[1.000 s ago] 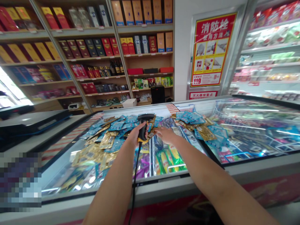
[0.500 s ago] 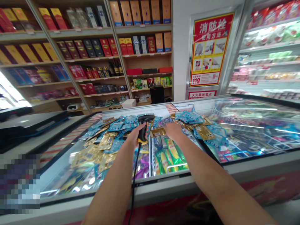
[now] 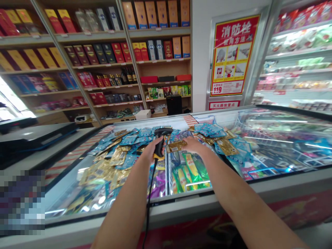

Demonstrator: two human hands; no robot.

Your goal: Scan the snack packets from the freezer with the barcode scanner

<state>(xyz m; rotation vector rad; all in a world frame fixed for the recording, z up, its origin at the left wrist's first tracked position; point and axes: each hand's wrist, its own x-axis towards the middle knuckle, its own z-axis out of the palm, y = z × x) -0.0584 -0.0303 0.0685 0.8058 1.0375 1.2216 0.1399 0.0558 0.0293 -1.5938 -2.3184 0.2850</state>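
My left hand [image 3: 153,149] is closed around the black and yellow handle of a corded barcode scanner [image 3: 159,148]. The scanner's head is at the top, over the freezer glass, and its black cable hangs down past the freezer's front edge. Just to the right, a gold foil packet [image 3: 175,147] with a pale label lies below the scanner head. My right hand [image 3: 193,144] has its fingers on the packet's right end, the fingertips partly hidden. Gold packets [image 3: 119,155] and blue packets [image 3: 129,139] are heaped on the glass left of the scanner; a smaller heap of blue packets [image 3: 210,129] lies beyond my right hand.
The chest freezer [image 3: 181,200] spans the front, with green and yellow ice-cream packs [image 3: 192,167] under its glass. Wooden shelves [image 3: 103,65] of boxed goods stand behind. A red poster [image 3: 234,55] hangs on the wall, and a lit refrigerated display [image 3: 298,65] is at the right.
The scanner and my left hand have shifted slightly right. The fingers of my right hand have moved a little on the packet, which stays in nearly the same place.
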